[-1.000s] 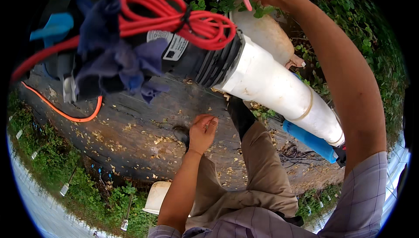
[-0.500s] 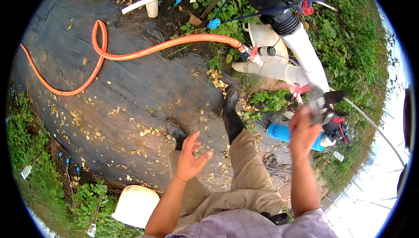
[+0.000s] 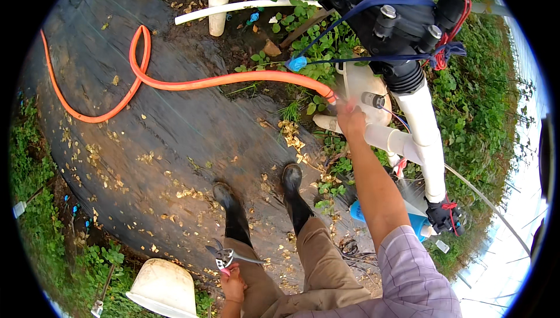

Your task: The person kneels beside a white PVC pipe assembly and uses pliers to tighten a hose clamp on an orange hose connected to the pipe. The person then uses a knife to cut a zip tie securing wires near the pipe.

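My right hand (image 3: 351,121) is stretched forward, closed on the small hose valve where the orange hose (image 3: 233,78) meets the white pipework; its fingers are partly blurred and cover most of the valve. A grey-black cylindrical fitting (image 3: 373,100) sits just right of those fingers. Low in front of my body, by my left trouser leg, my left hand (image 3: 234,283) grips a pair of pruning shears (image 3: 224,256). Their dark curved blades point away from me and stand apart, and one grey handle sticks out to the right.
Thick white pipes (image 3: 429,137) and a black valve body (image 3: 402,29) tied with blue straps stand at the right. A blue cylinder (image 3: 417,225) lies beneath my right arm. An upturned white bucket (image 3: 163,287) is at lower left. Dry leaves lie on the black ground sheet (image 3: 175,137).
The shears have passed from my right hand to my left. My right hand has reached forward and left to the hose valve; my left hand has drawn back lower.
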A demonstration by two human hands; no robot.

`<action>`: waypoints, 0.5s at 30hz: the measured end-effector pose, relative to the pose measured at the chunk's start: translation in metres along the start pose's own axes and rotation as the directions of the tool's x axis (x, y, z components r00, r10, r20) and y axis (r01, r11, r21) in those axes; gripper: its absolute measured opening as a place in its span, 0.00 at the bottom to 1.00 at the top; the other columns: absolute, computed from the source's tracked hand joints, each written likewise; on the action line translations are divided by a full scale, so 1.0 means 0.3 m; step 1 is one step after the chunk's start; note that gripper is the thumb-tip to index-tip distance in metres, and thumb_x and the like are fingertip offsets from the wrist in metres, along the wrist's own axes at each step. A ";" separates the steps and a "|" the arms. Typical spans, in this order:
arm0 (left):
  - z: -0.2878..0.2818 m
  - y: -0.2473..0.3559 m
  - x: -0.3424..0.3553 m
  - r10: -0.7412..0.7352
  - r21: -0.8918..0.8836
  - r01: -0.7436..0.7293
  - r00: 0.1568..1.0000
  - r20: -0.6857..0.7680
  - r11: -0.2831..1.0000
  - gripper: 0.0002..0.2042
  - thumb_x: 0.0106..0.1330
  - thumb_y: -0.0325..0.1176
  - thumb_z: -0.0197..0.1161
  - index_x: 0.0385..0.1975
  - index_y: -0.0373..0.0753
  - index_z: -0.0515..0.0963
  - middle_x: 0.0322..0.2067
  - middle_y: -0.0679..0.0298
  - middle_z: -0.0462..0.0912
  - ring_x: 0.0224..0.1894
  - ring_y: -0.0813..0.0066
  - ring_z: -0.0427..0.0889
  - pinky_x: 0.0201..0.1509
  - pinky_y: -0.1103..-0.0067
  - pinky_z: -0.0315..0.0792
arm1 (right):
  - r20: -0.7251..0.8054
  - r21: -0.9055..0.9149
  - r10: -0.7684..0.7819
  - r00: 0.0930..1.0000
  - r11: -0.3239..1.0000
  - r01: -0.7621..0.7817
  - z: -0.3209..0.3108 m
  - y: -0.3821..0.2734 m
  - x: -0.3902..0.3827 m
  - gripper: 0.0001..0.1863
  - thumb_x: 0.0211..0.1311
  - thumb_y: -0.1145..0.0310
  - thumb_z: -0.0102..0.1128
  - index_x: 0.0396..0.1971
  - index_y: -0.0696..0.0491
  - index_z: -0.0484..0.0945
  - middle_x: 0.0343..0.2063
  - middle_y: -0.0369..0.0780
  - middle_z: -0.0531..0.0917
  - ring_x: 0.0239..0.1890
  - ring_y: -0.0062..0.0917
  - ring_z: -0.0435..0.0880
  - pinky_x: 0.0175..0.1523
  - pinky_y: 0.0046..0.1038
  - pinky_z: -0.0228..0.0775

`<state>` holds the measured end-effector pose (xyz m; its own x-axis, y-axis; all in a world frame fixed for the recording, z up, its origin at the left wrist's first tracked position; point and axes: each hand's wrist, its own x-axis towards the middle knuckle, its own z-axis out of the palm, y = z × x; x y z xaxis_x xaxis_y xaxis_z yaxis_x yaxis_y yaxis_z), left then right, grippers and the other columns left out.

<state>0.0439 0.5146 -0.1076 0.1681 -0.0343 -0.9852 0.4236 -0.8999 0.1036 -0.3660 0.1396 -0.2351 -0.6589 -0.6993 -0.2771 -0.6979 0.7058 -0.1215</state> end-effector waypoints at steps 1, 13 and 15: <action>-0.003 -0.028 -0.009 -0.012 0.030 0.013 1.000 -0.015 0.999 0.03 0.67 0.34 0.55 0.37 0.45 0.72 0.12 0.72 0.59 0.10 0.81 0.57 0.12 0.79 0.54 | 0.022 -0.002 0.079 0.997 0.997 -0.079 0.042 -0.010 0.066 0.30 0.60 0.45 0.57 0.44 0.61 0.75 0.44 0.52 0.77 0.49 0.46 0.77 0.53 0.43 0.69; 0.133 -0.053 0.010 -0.015 0.082 0.021 0.998 -0.067 0.996 0.04 0.66 0.36 0.56 0.35 0.45 0.72 0.11 0.73 0.58 0.09 0.82 0.56 0.11 0.80 0.51 | -0.133 0.160 0.040 0.990 0.987 -0.018 0.174 0.035 0.114 0.24 0.65 0.49 0.54 0.38 0.60 0.74 0.37 0.49 0.81 0.42 0.43 0.82 0.47 0.40 0.72; 0.123 -0.044 0.010 -0.022 0.079 0.028 0.997 -0.078 0.996 0.04 0.66 0.36 0.56 0.34 0.46 0.71 0.11 0.73 0.58 0.09 0.82 0.55 0.11 0.80 0.51 | -0.039 0.252 0.080 0.996 0.965 -0.068 0.125 0.055 0.101 0.25 0.64 0.49 0.54 0.37 0.61 0.74 0.39 0.51 0.80 0.42 0.47 0.81 0.47 0.41 0.72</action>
<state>0.0060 0.5104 -0.1169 0.2280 0.0193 -0.9735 0.3564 -0.9321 0.0650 -0.3870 0.1345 -0.2811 -0.7233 -0.6441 -0.2488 -0.5580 0.7575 -0.3387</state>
